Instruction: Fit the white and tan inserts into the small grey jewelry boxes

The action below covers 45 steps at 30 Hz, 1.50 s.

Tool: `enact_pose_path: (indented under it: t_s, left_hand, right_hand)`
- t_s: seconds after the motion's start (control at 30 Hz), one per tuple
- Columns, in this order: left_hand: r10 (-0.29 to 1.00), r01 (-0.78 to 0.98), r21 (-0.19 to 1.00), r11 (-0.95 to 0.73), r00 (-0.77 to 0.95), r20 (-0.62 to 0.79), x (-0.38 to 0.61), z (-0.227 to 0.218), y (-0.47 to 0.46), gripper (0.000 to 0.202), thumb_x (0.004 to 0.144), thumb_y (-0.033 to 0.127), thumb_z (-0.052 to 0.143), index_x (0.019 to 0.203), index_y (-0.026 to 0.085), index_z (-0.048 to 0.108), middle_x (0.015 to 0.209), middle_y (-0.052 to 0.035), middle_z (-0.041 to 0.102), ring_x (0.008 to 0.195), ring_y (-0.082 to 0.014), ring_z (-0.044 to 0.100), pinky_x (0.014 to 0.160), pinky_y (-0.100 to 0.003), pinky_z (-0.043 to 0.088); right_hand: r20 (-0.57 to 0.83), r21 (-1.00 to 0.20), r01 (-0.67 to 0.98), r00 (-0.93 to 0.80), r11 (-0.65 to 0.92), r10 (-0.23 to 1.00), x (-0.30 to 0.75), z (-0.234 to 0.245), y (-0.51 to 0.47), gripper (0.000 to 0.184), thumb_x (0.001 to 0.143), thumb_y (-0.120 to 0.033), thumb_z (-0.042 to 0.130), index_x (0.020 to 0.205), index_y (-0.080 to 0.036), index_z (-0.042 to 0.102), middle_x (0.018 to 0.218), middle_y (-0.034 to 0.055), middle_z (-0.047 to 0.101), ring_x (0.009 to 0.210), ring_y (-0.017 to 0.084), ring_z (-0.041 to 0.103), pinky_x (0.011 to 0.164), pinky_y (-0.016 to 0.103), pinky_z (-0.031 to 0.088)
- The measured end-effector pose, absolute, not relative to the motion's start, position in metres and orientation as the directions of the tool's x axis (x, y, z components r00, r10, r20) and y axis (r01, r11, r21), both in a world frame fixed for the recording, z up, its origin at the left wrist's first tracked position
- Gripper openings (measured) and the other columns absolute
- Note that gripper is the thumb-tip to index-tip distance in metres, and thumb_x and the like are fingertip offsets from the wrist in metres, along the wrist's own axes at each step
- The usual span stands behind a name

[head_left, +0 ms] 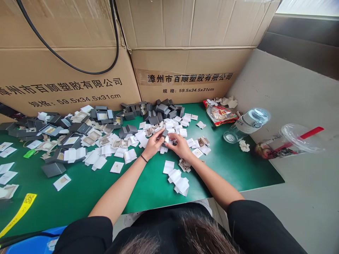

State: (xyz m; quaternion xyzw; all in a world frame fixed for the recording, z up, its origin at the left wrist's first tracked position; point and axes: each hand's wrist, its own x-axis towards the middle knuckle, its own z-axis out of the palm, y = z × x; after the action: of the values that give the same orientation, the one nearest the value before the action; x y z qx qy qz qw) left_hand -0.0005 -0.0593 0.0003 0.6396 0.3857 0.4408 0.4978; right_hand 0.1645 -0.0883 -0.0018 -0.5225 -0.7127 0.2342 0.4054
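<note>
My left hand [153, 143] and my right hand [180, 144] meet over the green table [148, 190], both closed on one small dark grey box [166, 137] with a white insert showing in it. A thin black band sits on my left wrist. White folded cards [178, 180] lie scattered just in front of my hands. A heap of small grey boxes [159, 111] is piled behind them against the cardboard cartons.
Two big cardboard cartons [185, 70] wall off the back, a black cable looping over the left one. More open grey boxes and cards [66, 137] cover the left. A snack bag [221, 113], a toppled clear bottle [246, 123] and a plastic cup [293, 139] lie at right.
</note>
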Motion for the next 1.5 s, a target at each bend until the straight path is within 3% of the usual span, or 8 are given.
enact_pose_path:
  t_s: [0.23,0.47,0.77,1.07,1.23,1.37,1.5]
  left_hand:
    - [0.93,0.073,0.978,-0.193,0.331,0.159,-0.002,0.001,-0.059,0.06,0.08,0.047,0.055,0.13,0.014,0.048,0.14,-0.012,0.043,0.132,-0.0275,0.035,0.11,-0.04,0.029]
    - [0.92,0.072,0.98,-0.185,0.363,0.147,-0.002,-0.002,-0.056,0.06,0.08,0.047,0.054,0.13,0.014,0.048,0.141,-0.0124,0.04,0.132,-0.0273,0.034,0.109,-0.04,0.031]
    - [0.908,0.037,0.981,-0.189,0.388,0.16,-0.002,-0.005,-0.056,0.062,0.079,0.047,0.056,0.13,0.014,0.048,0.14,-0.0127,0.042,0.131,-0.0285,0.036,0.11,-0.042,0.028]
    - [0.915,0.042,0.986,-0.163,0.38,0.135,-0.001,-0.004,-0.056,0.065,0.078,0.051,0.056,0.13,0.014,0.048,0.14,-0.0137,0.041,0.131,-0.0292,0.036,0.109,-0.043,0.03]
    - [0.921,0.046,0.988,-0.15,0.371,0.122,-0.001,0.0,-0.058,0.068,0.077,0.053,0.057,0.132,0.014,0.047,0.141,-0.0138,0.041,0.13,-0.0309,0.036,0.108,-0.044,0.031]
    - [0.915,0.087,0.981,-0.171,0.385,0.125,-0.002,0.001,-0.057,0.064,0.079,0.051,0.055,0.132,0.015,0.047,0.142,-0.0123,0.039,0.133,-0.0287,0.033,0.11,-0.043,0.028]
    - [0.91,0.105,0.976,-0.193,0.391,0.138,-0.003,-0.001,-0.056,0.063,0.08,0.05,0.054,0.132,0.014,0.046,0.142,-0.0132,0.039,0.133,-0.0278,0.034,0.11,-0.043,0.028]
  right_hand:
    - [0.405,-0.698,0.563,-0.2,0.443,0.892,0.169,0.005,-0.087,0.02,0.082,-0.03,0.057,0.098,-0.021,0.064,0.095,0.0051,0.065,0.089,0.019,0.056,0.08,0.031,0.044]
    - [0.34,-0.556,0.607,-0.458,0.569,0.821,0.177,0.011,-0.08,0.021,0.087,-0.031,0.049,0.1,-0.02,0.061,0.09,0.0072,0.058,0.086,0.02,0.051,0.082,0.036,0.041]
    - [0.344,-0.431,0.653,-0.519,0.622,0.783,0.172,0.012,-0.08,0.017,0.084,-0.027,0.051,0.094,-0.019,0.063,0.094,0.0087,0.052,0.09,0.021,0.046,0.082,0.036,0.043]
    - [0.359,-0.529,0.631,-0.439,0.567,0.823,0.17,0.005,-0.082,0.017,0.087,-0.031,0.049,0.096,-0.021,0.06,0.096,0.0072,0.058,0.093,0.02,0.053,0.082,0.033,0.045]
    - [0.36,-0.593,0.633,-0.343,0.497,0.868,0.168,0.004,-0.081,0.015,0.083,-0.028,0.053,0.096,-0.02,0.058,0.092,0.0047,0.058,0.085,0.018,0.055,0.073,0.028,0.045]
    - [0.339,-0.584,0.639,-0.369,0.501,0.865,0.17,0.008,-0.08,0.015,0.086,-0.031,0.052,0.092,-0.02,0.061,0.085,0.0035,0.057,0.072,0.015,0.054,0.066,0.025,0.043]
    - [0.347,-0.589,0.6,-0.417,0.541,0.84,0.174,0.009,-0.078,0.02,0.086,-0.036,0.053,0.095,-0.02,0.063,0.089,0.0052,0.06,0.079,0.016,0.057,0.071,0.027,0.045]
